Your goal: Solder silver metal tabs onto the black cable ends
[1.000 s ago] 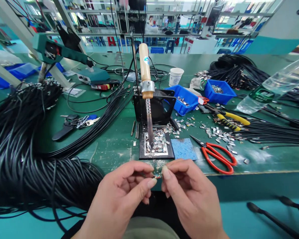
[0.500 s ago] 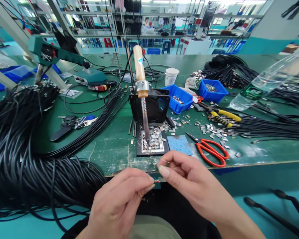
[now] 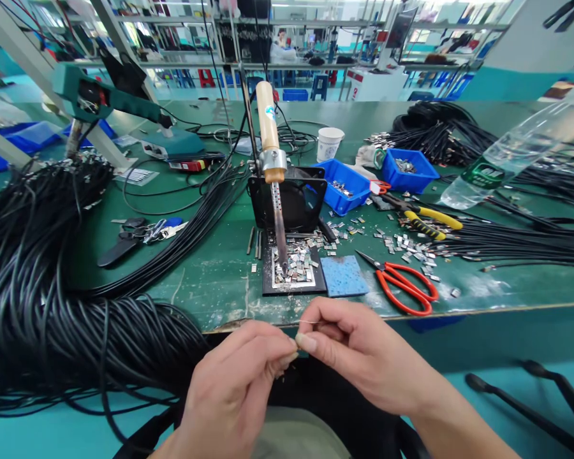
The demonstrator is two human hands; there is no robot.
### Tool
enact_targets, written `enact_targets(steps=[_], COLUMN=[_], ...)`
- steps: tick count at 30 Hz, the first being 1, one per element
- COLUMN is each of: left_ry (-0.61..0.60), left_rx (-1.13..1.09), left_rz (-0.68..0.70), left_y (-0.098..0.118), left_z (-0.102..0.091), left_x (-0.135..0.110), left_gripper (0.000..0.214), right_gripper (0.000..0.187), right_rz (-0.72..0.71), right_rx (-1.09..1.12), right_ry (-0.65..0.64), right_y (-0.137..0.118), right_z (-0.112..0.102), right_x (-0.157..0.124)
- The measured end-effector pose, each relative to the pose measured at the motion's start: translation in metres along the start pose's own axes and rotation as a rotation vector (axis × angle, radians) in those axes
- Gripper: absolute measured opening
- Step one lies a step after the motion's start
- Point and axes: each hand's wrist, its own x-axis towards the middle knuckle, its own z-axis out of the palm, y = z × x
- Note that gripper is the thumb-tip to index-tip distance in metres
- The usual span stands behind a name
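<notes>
My left hand point(image 3: 239, 389) and my right hand point(image 3: 358, 350) meet fingertip to fingertip just below the front edge of the green bench point(image 3: 210, 280). Both are closed in a pinch on the end of a thin cable, too small to make out clearly. A fine wire strand shows above my right thumb. Straight ahead stands a soldering iron point(image 3: 272, 166) with a wooden handle, held tip-down in a black stand point(image 3: 291, 280) whose tray holds several small metal clips.
A big bundle of black cables point(image 3: 43, 287) fills the left side. Red-handled scissors point(image 3: 404, 284), a blue sponge point(image 3: 344, 275), yellow-handled pliers point(image 3: 428, 220), two blue bins point(image 3: 344, 186), a paper cup point(image 3: 329, 143) and a water bottle point(image 3: 511, 159) lie to the right.
My hands shifted slightly and the pinch tightened; the small red-tipped cable end seen between the fingertips before is now covered. My right hand moved left to meet the left.
</notes>
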Motion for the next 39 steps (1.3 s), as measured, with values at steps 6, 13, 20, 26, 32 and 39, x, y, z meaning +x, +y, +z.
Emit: enact_targets(steps=[6, 13, 20, 26, 32, 39], left_ry=[-0.053, -0.094, -0.083, -0.072, -0.087, -0.086], left_rx=[-0.067, -0.139, -0.105, -0.036, 0.044, 0.065], left_rz=[-0.28, -0.414, -0.407, -0.326, -0.234, -0.2], left_y=[0.006, 0.008, 0.01, 0.009, 0.007, 0.005], left_z=[0.001, 0.005, -0.004, -0.005, -0.006, -0.005], left_x=[-0.001, 0.0, 0.003, 0.002, 0.001, 0.002], left_gripper=[0.018, 0.015, 0.015, 0.015, 0.019, 0.021], right_gripper=[0.015, 0.014, 0.014, 0.02, 0.026, 0.026], right_rz=[-0.419, -0.421, -0.329, -0.422, -0.4, -0.388], right_rx=[-0.595, -0.671, -0.536, -0.642, -0.816, -0.877], right_ry=[0.207, 0.368, 0.409, 0.254, 0.152, 0.116], right_y=[0.021, 0.035, 0.024, 0.013, 0.004, 0.004], right_z=[0.009, 0.023, 0.005, -0.007, -0.007, -0.006], right_x=[-0.001, -0.003, -0.013, -0.012, -0.009, -0.01])
